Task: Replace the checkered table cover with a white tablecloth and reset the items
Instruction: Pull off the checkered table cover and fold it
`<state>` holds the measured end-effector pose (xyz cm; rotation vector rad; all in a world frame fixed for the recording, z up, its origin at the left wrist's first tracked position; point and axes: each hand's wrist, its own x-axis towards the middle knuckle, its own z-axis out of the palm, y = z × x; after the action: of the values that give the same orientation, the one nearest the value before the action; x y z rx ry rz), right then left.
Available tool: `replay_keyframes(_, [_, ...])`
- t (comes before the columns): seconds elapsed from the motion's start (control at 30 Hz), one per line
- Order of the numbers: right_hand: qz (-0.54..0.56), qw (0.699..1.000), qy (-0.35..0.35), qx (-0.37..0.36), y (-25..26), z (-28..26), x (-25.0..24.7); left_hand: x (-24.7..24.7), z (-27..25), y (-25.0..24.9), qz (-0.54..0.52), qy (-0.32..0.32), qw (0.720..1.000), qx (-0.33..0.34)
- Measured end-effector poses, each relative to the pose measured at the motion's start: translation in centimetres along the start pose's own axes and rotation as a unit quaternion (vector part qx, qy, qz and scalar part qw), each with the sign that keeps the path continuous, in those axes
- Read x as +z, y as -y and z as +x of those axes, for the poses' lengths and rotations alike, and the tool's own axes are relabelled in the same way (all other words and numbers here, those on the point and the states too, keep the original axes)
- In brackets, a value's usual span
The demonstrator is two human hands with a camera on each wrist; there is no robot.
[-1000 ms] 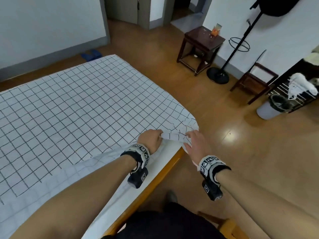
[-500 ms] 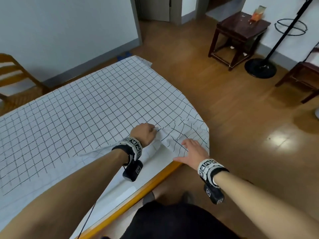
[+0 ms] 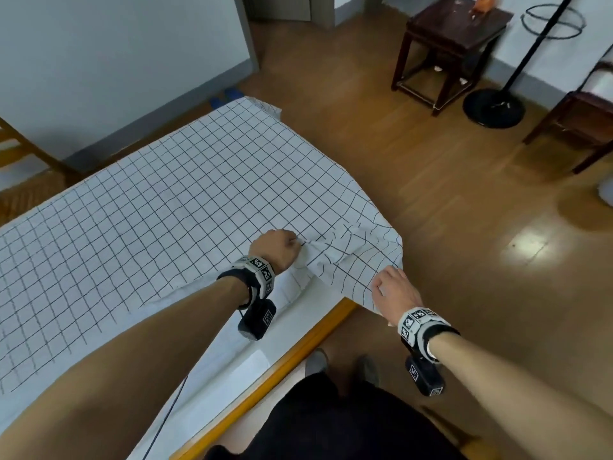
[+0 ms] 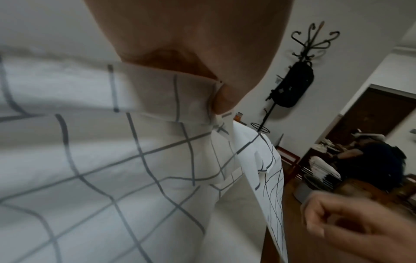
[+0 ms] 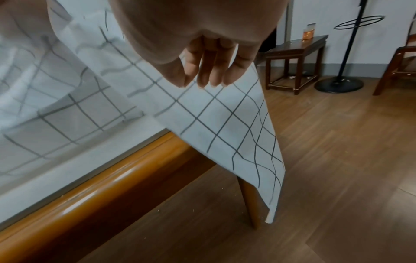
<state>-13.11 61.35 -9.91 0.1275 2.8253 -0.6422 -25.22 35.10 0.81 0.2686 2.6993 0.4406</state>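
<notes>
Checkered cover (image 3: 172,194) bunched in left hand (image 3: 275,249); chair (image 3: 23,167) apparently behind.

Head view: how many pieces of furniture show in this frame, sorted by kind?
Tables with an orange-brown wooden edge: 1
Dark wooden side tables: 1
Coat stands: 1
Light wooden chairs, left edge: 1
Dark wooden chairs, right edge: 1
Total: 5

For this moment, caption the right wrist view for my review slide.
Right hand, fingers extended, at the draped corner of the checkered cover beside the table edge.
</notes>
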Motion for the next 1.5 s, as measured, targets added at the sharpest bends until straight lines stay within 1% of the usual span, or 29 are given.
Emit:
replay_keyframes(0.07, [0.013,1.0,0.004,0.013,-0.1,-0.1,-0.5,0.4,0.7,-0.1,0.018,0.017,1.0,0.018])
replay_keyframes(0.17, [0.024,0.999,0.029,0.021,0.1,-0.4,-1.0,1.2,1.7,-0.1,0.028,0.027,0.998,0.044])
replay_keyframes(0.2, [0.025,0.999,0.04,0.026,0.2,-0.5,-1.0,1.5,1.9,-0.1,0.032,0.033,0.997,0.069])
replay_keyframes(0.27, [0.027,0.997,0.059,0.038,0.9,-0.8,-0.7,2.2,2.3,-0.1,0.064,0.055,0.985,0.151])
replay_keyframes(0.33, [0.033,0.996,0.066,0.047,1.8,-0.9,0.0,2.9,2.2,-0.2,0.114,0.072,0.961,0.242])
replay_keyframes(0.4, [0.029,0.996,0.068,0.057,2.7,-1.0,0.9,3.3,2.1,-0.5,0.151,0.08,0.936,0.306])
replay_keyframes(0.47, [0.021,0.996,0.06,0.067,3.4,-1.0,1.7,3.8,2.1,-0.5,0.154,0.074,0.92,0.353])
replay_keyframes(0.53, [0.016,0.996,0.04,0.074,4.0,-1.0,2.3,3.8,2.2,-0.3,0.125,0.065,0.912,0.386])
replay_keyframes(0.6, [0.011,0.997,0.007,0.077,4.3,-0.9,2.8,3.5,2.1,-0.5,0.097,0.061,0.909,0.402])
replay_keyframes(0.7, [-0.019,0.996,-0.042,0.079,4.4,-0.8,2.7,2.7,2.0,-1.2,0.076,0.069,0.919,0.38])
replay_keyframes(0.8, [-0.04,0.992,-0.064,0.097,3.7,-0.8,1.8,1.9,2.3,-1.4,0.048,0.056,0.933,0.353])
replay_keyframes(0.9, [-0.034,0.988,-0.076,0.131,2.4,-0.8,0.6,1.2,2.6,-1.0,0.02,0.033,0.938,0.343])
replay_keyframes(1.0, [-0.009,0.983,-0.081,0.162,1.2,-0.9,-0.8,0.7,2.9,-0.5,-0.007,0.028,0.942,0.334])
replay_keyframes(1.13, [0.035,0.968,-0.119,0.219,0.0,-1.0,-3.2,0.0,3.1,0.2,-0.01,0.008,0.954,0.301])
replay_keyframes(1.23, [0.048,0.956,-0.142,0.253,-0.6,-0.9,-5.8,-0.2,3.4,0.6,-0.021,-0.001,0.967,0.252])
replay_keyframes(1.3, [0.078,0.951,-0.156,0.256,-1.0,-0.9,-7.4,-0.3,3.7,0.8,-0.018,0.001,0.974,0.225])
replay_keyframes(1.37, [0.106,0.95,-0.178,0.233,-1.2,-0.7,-8.8,-0.1,3.8,0.9,-0.005,0.007,0.976,0.216])
replay_keyframes(1.5, [0.066,0.952,-0.223,0.199,-0.4,-0.2,-12.1,0.1,4.0,0.6,-0.005,0.014,0.977,0.215])
